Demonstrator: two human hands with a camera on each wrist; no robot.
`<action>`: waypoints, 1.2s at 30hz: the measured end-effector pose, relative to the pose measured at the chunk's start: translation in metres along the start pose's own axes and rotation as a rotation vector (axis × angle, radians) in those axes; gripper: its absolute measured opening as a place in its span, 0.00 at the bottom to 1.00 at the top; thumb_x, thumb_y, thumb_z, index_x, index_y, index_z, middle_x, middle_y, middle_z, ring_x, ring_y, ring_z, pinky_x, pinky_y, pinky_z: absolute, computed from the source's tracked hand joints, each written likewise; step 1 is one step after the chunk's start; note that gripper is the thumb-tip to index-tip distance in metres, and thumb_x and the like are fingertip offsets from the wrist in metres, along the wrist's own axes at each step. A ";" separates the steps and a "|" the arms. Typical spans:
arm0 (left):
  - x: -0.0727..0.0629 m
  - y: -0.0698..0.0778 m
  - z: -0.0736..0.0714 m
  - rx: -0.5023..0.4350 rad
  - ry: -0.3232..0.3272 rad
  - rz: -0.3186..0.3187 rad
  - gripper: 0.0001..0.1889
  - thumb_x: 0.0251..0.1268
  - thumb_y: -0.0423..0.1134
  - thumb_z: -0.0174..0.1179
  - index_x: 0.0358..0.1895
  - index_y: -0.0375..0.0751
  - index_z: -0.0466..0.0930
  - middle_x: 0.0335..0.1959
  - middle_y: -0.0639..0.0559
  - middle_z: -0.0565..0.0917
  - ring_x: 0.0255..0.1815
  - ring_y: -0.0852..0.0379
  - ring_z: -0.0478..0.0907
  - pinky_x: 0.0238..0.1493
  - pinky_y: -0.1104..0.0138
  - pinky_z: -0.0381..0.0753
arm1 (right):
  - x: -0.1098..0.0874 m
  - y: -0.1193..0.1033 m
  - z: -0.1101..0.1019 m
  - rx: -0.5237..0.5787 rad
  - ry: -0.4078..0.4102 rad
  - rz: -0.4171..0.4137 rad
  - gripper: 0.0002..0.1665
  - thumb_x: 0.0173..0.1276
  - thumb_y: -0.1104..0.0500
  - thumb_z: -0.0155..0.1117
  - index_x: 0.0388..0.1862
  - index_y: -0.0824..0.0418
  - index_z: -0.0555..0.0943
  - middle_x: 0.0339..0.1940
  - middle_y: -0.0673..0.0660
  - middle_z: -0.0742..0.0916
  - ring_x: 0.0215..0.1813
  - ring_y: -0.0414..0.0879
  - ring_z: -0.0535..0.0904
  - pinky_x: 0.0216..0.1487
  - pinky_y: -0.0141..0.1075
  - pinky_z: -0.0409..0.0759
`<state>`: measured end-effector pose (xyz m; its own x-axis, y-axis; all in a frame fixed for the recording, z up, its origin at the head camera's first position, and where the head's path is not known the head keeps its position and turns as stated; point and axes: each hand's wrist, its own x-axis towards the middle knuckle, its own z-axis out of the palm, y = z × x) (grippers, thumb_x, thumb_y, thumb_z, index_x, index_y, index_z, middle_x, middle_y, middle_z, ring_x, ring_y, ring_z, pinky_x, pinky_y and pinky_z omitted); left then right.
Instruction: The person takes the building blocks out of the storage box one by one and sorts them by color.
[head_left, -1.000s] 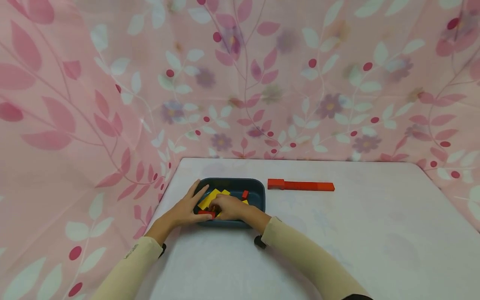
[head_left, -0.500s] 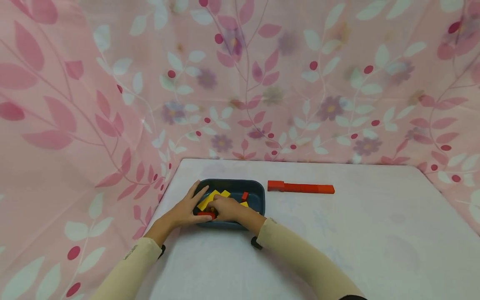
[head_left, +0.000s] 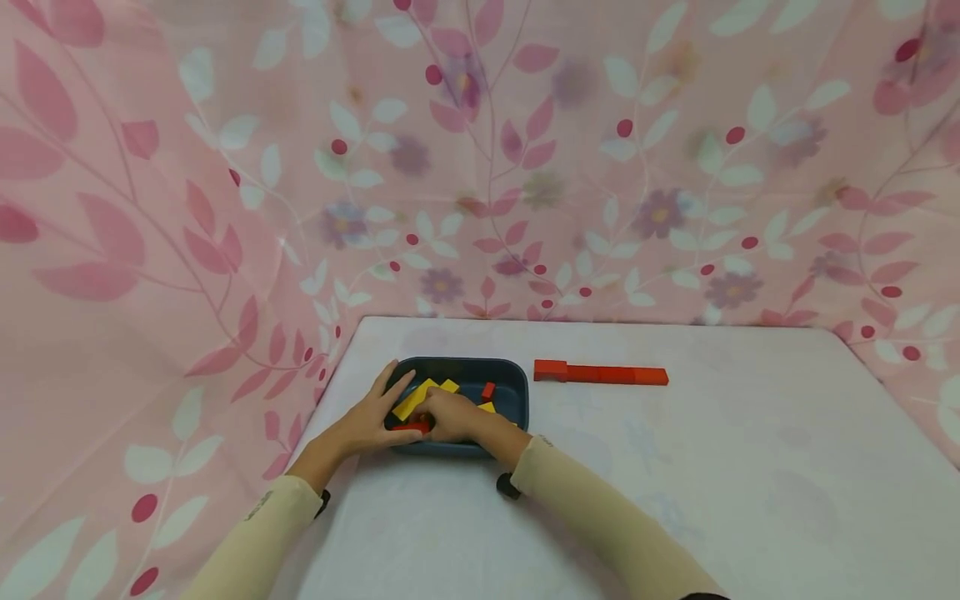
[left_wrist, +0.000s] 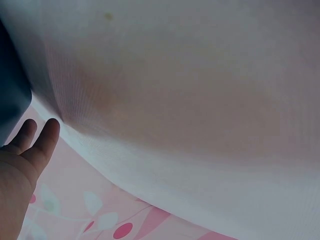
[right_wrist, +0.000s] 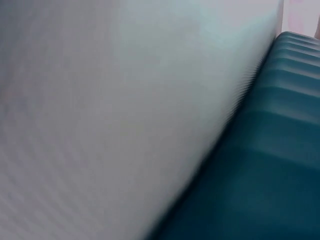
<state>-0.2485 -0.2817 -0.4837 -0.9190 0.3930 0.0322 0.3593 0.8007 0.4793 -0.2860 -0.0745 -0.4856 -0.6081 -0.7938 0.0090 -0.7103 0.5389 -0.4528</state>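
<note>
A dark blue tray (head_left: 517, 373) holds several yellow blocks (head_left: 415, 402) and a few red ones. My left hand (head_left: 367, 423) lies at the tray's left end, fingers spread along the rim and thumb stretched over a red block (head_left: 408, 427) near the front wall. In the left wrist view, two straight fingers (left_wrist: 46, 142) show beside the tray's dark side. Inside the tray, my right hand (head_left: 453, 415) reaches down among the blocks with bent fingers, right beside that red block. Its fingertips are mostly hidden, and I cannot tell whether they grip a block.
Right of the tray, red blocks (head_left: 611, 375) lie end to end in a row, with a wider, taller red block (head_left: 551, 371) at its left end. A small red block (head_left: 488, 391) sits toward the tray's back right. Floral cloth (head_left: 480, 167) hangs behind the white table (head_left: 712, 467).
My right wrist and forearm have shifted slightly left and toward me, while the fingers stay among the blocks. The left hand, tray and red row hold their places.
</note>
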 end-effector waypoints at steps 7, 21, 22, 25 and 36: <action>0.000 0.001 0.002 -0.007 -0.001 -0.018 0.55 0.52 0.69 0.65 0.80 0.56 0.48 0.83 0.46 0.36 0.73 0.32 0.63 0.63 0.35 0.70 | 0.001 0.005 -0.001 0.101 0.036 -0.055 0.20 0.65 0.50 0.70 0.52 0.58 0.85 0.42 0.48 0.84 0.40 0.36 0.75 0.40 0.23 0.76; 0.001 0.003 0.001 -0.029 0.000 -0.014 0.56 0.53 0.69 0.65 0.81 0.54 0.45 0.82 0.45 0.36 0.73 0.30 0.62 0.63 0.33 0.69 | 0.000 0.010 -0.003 0.190 0.183 0.013 0.21 0.60 0.53 0.74 0.52 0.58 0.85 0.45 0.52 0.81 0.43 0.38 0.73 0.39 0.24 0.76; 0.001 0.003 0.001 -0.028 -0.003 -0.017 0.56 0.53 0.69 0.65 0.81 0.55 0.45 0.82 0.44 0.36 0.73 0.30 0.62 0.63 0.33 0.69 | 0.000 0.011 -0.003 0.195 0.186 0.029 0.22 0.60 0.53 0.74 0.53 0.58 0.85 0.45 0.52 0.81 0.42 0.38 0.73 0.39 0.23 0.76; 0.001 0.003 0.001 -0.024 -0.011 -0.032 0.56 0.53 0.70 0.64 0.81 0.58 0.44 0.82 0.44 0.37 0.72 0.31 0.63 0.63 0.34 0.70 | 0.000 0.012 -0.004 0.206 0.192 0.070 0.22 0.60 0.53 0.75 0.53 0.58 0.85 0.45 0.52 0.80 0.40 0.38 0.73 0.38 0.23 0.77; 0.001 0.002 -0.001 -0.029 -0.019 -0.063 0.58 0.51 0.71 0.65 0.81 0.55 0.44 0.82 0.47 0.36 0.70 0.32 0.66 0.62 0.34 0.71 | 0.000 0.010 -0.003 0.224 0.193 0.116 0.21 0.61 0.55 0.74 0.52 0.59 0.84 0.45 0.53 0.79 0.40 0.39 0.73 0.37 0.23 0.76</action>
<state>-0.2484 -0.2799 -0.4817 -0.9362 0.3511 -0.0153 0.2958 0.8109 0.5048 -0.2937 -0.0682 -0.4875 -0.7517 -0.6511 0.1047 -0.5493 0.5304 -0.6457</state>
